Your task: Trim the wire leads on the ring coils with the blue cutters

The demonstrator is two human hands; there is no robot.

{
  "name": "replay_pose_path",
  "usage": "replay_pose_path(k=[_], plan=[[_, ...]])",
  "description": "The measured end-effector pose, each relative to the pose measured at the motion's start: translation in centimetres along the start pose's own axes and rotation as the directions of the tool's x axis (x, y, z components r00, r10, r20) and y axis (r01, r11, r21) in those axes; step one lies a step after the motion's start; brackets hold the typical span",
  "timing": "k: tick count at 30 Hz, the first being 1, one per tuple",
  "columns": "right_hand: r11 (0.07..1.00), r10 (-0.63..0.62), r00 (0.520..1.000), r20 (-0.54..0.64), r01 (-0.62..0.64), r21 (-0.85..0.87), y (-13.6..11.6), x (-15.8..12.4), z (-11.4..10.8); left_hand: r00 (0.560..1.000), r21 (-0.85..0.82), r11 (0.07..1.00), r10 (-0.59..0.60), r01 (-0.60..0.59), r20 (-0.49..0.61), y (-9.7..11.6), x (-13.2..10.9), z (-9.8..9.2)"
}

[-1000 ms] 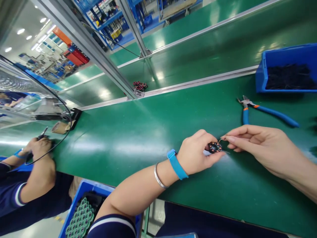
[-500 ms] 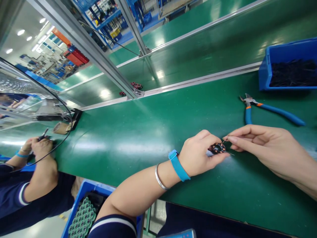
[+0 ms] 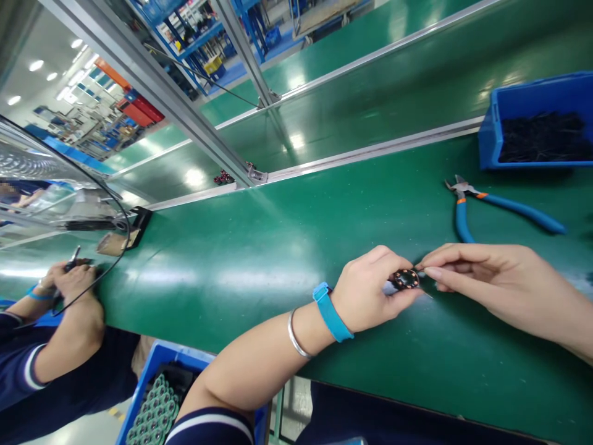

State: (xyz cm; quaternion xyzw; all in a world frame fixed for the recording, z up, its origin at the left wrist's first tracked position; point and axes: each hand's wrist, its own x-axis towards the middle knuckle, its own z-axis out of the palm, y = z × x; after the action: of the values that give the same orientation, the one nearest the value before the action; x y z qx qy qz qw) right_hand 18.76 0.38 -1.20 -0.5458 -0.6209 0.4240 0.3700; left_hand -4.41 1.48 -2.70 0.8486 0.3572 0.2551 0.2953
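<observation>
My left hand [image 3: 368, 287], with a blue wrist strap and a silver bangle, grips a small round black motor coil [image 3: 406, 279] with copper-coloured spots around its face. A thin wire end sticks out from its lower right edge. At the coil's upper right edge, the thumb and forefinger of my right hand [image 3: 467, 269] are pinched together on what looks like a fine wire, mostly hidden by the fingertips. Beyond my right hand, blue-handled cutting pliers [image 3: 467, 190] lie on the green table [image 3: 259, 247] with their jaws apart.
A blue bin [image 3: 491, 139] of dark thin pieces stands at the far right. Small reddish coils [image 3: 224, 177] sit behind the metal post [image 3: 185, 105]. To the left, a co-worker's hands [image 3: 74, 278] hold a tool. A blue crate [image 3: 139, 383] with green trays is below the table edge.
My right fingertips have come closer to the coil, and the hand sits slightly lower. My left hand keeps its hold. The reddish coils behind the post have shifted left.
</observation>
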Motion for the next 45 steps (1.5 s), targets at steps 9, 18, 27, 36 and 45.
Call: replay_pose_path(k=[9,18,27,36,45], plan=[[0.880,-0.448,0.894,0.006,0.442,-0.177,1.0,-0.9,-1.1,0.999,-0.037,0.999,-0.028,0.029,0.026,0.1,-0.2,-0.1],[0.763,-0.573,0.817,0.063,0.560,-0.321,1.9,-1.2,0.1,0.998,0.023,1.000,-0.004,0.002,0.059,0.5,0.0,-0.1],[0.841,-0.485,0.871,0.072,0.488,-0.235,2.1,-1.7,0.3,0.997,0.026,0.999,-0.034,0.032,0.065,0.7,-0.2,-0.2],[0.803,-0.548,0.831,0.096,0.555,-0.219,1.9,-2.8,0.8,0.999,0.039,0.999,-0.015,0.013,0.045,0.2,0.0,-0.3],[0.563,-0.209,0.961,-0.183,-0.035,-0.826,-0.7,8.8,-11.1,0.919,0.275,0.919,0.342,-0.282,-0.198,1.7,2.1,2.5]])
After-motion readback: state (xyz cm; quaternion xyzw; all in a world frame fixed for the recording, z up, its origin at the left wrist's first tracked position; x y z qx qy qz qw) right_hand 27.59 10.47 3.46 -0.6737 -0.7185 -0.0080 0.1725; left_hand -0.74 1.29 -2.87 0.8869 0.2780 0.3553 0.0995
